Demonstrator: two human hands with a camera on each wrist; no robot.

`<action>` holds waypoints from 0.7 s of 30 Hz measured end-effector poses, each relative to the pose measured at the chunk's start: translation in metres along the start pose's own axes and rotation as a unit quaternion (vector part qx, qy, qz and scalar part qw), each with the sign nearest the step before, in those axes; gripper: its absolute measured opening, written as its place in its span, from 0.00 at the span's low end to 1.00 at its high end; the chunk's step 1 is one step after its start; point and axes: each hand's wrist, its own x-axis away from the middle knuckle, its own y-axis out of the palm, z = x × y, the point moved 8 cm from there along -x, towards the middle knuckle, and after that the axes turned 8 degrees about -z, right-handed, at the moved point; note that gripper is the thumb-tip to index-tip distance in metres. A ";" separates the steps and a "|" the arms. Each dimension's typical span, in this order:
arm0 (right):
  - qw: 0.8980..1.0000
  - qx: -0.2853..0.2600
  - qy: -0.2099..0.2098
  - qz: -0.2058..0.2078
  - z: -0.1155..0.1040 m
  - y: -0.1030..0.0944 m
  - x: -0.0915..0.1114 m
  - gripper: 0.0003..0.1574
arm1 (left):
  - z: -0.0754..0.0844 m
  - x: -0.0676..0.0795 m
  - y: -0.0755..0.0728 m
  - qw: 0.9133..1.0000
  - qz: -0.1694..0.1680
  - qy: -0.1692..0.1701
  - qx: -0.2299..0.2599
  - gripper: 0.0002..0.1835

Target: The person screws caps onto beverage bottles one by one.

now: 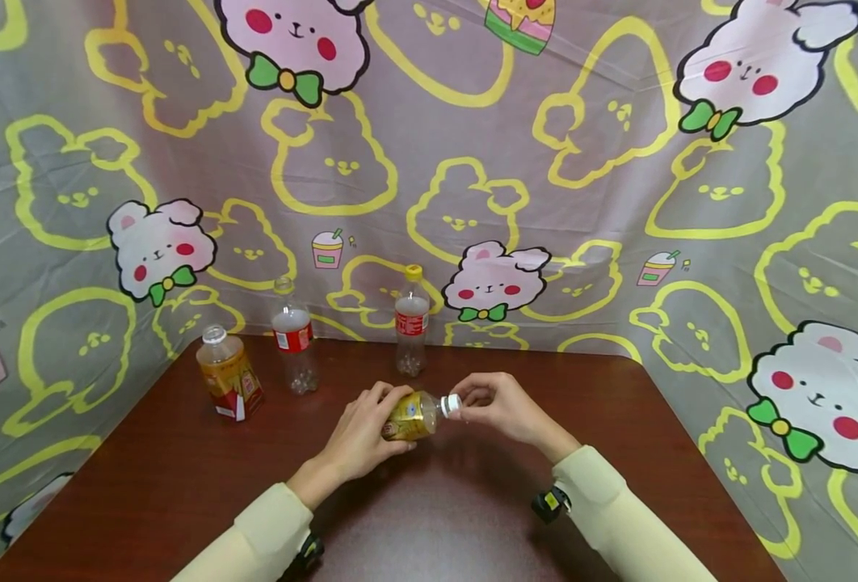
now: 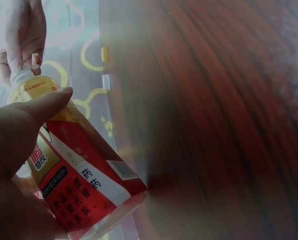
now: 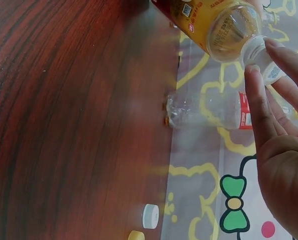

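A plastic drink bottle (image 1: 409, 417) with a yellow and red label is tilted onto its side above the table. My left hand (image 1: 362, 430) grips it round the label, thumb along the near side in the left wrist view. The bottle's neck points right, towards my right hand (image 1: 505, 406). There, my right thumb and fingers pinch the white cap (image 1: 452, 406) at the mouth of the bottle. In the right wrist view the fingertips (image 3: 253, 72) lie against the cap; whether it is loose on the neck I cannot tell.
At the back left stand an uncapped bottle with an orange label (image 1: 231, 376) and an uncapped clear bottle with a red label (image 1: 294, 339). Another red-label bottle (image 1: 411, 323) wears a yellow cap. A loose white cap (image 3: 150, 216) and yellow cap (image 3: 136, 235) lie near the table's far edge.
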 end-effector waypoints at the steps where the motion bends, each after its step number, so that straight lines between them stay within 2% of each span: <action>1: 1.000 0.001 -0.003 0.000 0.000 0.000 0.000 0.15 | 0.000 0.000 0.001 1.000 -0.002 0.000 0.001 0.43; 9: 1.000 -0.006 0.009 -0.028 0.002 0.002 0.003 0.12 | 0.001 -0.002 0.003 1.000 -0.013 -0.006 0.007 0.43; 16: 0.999 0.021 0.019 -0.029 0.001 0.003 0.005 0.12 | 0.004 -0.003 0.001 1.000 -0.009 -0.004 -0.001 0.43; 21: 0.995 0.083 0.042 -0.025 -0.001 0.004 0.005 0.25 | 0.009 -0.003 -0.002 1.000 0.001 0.011 -0.011 0.43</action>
